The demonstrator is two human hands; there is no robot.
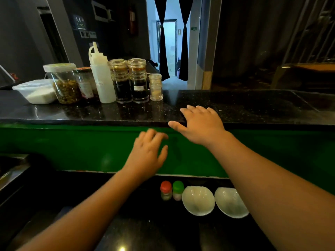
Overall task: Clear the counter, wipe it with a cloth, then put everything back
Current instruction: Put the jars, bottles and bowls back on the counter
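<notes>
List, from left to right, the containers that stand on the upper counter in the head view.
white tub → big jar → red-label jar → squeeze bottle → dark sauce jar → second dark sauce jar → small clear jar

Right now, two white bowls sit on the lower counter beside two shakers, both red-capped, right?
Not quite. The head view shows one red-capped shaker and one green-capped shaker, beside the two white bowls on the lower counter.
</notes>
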